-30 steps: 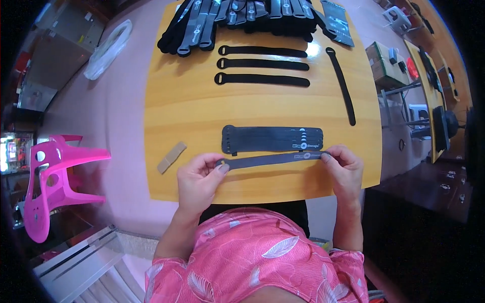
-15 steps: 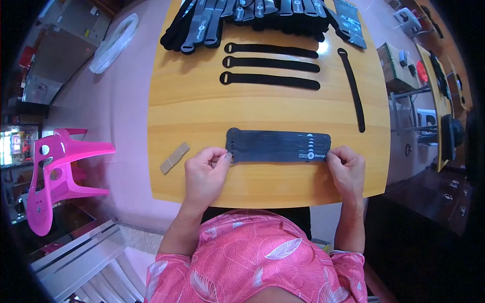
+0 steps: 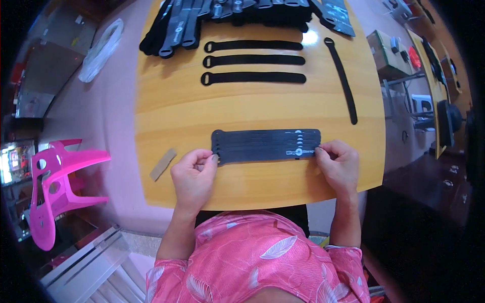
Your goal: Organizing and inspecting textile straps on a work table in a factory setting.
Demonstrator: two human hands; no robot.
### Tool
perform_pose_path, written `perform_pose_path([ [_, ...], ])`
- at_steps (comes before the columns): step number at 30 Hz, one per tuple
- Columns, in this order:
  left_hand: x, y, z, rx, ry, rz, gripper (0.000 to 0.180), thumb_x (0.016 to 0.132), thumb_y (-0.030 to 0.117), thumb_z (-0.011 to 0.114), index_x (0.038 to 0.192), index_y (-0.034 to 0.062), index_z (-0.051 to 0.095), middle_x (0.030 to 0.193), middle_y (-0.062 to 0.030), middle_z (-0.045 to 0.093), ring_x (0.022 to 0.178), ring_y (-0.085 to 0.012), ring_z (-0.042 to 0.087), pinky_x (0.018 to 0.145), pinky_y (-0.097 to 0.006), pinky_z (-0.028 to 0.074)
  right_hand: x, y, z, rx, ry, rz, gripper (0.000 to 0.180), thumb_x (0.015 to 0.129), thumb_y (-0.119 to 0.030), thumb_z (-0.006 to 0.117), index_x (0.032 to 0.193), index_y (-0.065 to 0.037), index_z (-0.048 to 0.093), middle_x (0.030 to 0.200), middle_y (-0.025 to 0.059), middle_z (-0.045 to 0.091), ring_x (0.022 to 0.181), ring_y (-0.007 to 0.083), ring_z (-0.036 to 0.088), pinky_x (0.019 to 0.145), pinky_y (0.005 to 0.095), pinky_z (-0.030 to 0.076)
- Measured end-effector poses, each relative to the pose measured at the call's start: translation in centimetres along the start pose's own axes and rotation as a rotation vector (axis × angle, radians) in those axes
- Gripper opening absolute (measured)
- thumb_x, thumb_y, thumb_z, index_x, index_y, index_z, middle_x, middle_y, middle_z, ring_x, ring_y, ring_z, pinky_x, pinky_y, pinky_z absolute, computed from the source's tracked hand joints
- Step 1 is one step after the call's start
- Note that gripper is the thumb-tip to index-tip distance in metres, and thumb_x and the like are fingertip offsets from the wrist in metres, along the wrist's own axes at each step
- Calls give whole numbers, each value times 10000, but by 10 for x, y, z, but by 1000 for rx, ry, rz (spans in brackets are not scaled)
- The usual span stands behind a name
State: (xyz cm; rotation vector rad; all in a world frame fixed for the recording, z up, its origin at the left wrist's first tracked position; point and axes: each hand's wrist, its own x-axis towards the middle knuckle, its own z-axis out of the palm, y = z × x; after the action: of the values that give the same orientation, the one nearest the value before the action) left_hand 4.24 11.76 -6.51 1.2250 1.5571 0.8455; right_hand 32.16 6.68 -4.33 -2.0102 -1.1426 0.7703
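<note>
A fanned stack of dark hook-and-loop straps lies on the wooden table in front of me, overlapping in a neat row with pale print near their right ends. My left hand pinches the left, looped end of the nearest strap between thumb and fingers. At the opposite end, my right hand pinches that strap's right tip. Further off, three black straps lie side by side, the closest one with its slotted head to the left. Another black strap lies lengthwise on the right.
A large heap of straps covers the far edge, beside a shiny blue-grey packet. A flat brown piece lies left of my left hand. On the floor stand a pink plastic stool and a white plastic bag.
The whole view has shifted, so the table and straps appear slightly further left. Both hands keep their pinch at the strap's ends; the stack's layers look slightly more evenly spread.
</note>
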Motion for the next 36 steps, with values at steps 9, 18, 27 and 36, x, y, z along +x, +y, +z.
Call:
perform_pose_path([
  [9, 1, 0, -1, 32, 41, -28, 56, 812, -16, 666, 859, -40, 646, 720, 23, 602, 605, -10, 501, 540, -160, 409, 1, 2, 3, -43, 27, -83, 104, 731, -85, 678, 738, 18, 668, 660, 106, 633, 591, 167, 608, 558, 278, 470],
  [18, 0, 2, 2, 32, 49, -3, 49, 813, -14, 662, 848, -44, 643, 734, 8, 617, 619, -17, 517, 558, -166, 424, -1, 4, 5, -92, 54, -115, 106, 742, -73, 680, 761, 30, 659, 658, 91, 620, 583, 135, 591, 549, 267, 465],
  [27, 2, 2, 0, 95, 59, -2, 65, 800, 6, 675, 828, -44, 644, 713, 10, 614, 619, -20, 511, 558, -178, 427, -3, 1, 12, -152, 112, -158, 85, 703, -93, 664, 685, -15, 635, 654, 124, 612, 589, 245, 616, 566, 338, 491],
  [36, 2, 1, 4, 85, 55, 82, 41, 818, 8, 665, 820, -24, 639, 696, 18, 604, 590, -22, 513, 513, -173, 403, -5, 4, 14, -134, 130, -123, 76, 711, -87, 666, 711, -19, 633, 655, 121, 604, 583, 234, 611, 566, 327, 489],
])
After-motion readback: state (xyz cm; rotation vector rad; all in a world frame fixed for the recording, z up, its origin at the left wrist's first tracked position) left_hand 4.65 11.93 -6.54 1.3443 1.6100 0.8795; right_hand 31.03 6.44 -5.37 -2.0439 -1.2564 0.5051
